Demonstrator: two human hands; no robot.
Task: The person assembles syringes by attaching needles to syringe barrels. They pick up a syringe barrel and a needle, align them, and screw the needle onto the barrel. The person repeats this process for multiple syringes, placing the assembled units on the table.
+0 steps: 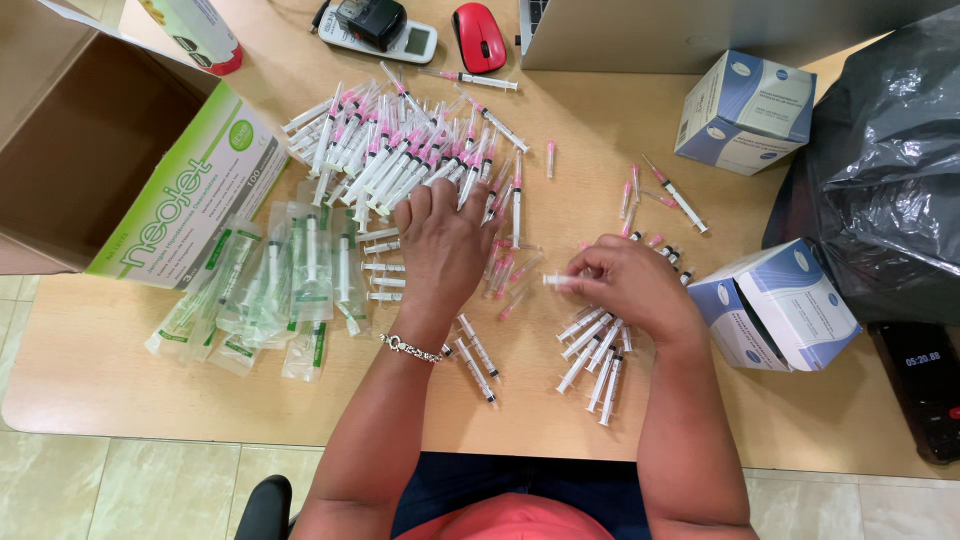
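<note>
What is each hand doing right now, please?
Left hand: open, fingers spread on the syringe pile.
Right hand: shut on a syringe.

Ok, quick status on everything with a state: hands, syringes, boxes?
Left hand: palm down, fingers in the capped syringe pile.
Right hand: pinching one syringe, no pink cap showing.
Syringes by the right wrist: uncapped, lying loose.
Wrapped syringes: sealed.
Cardboard box: open.
Green box: lying flat.
Near blue box: open.
Far blue box: shut.
</note>
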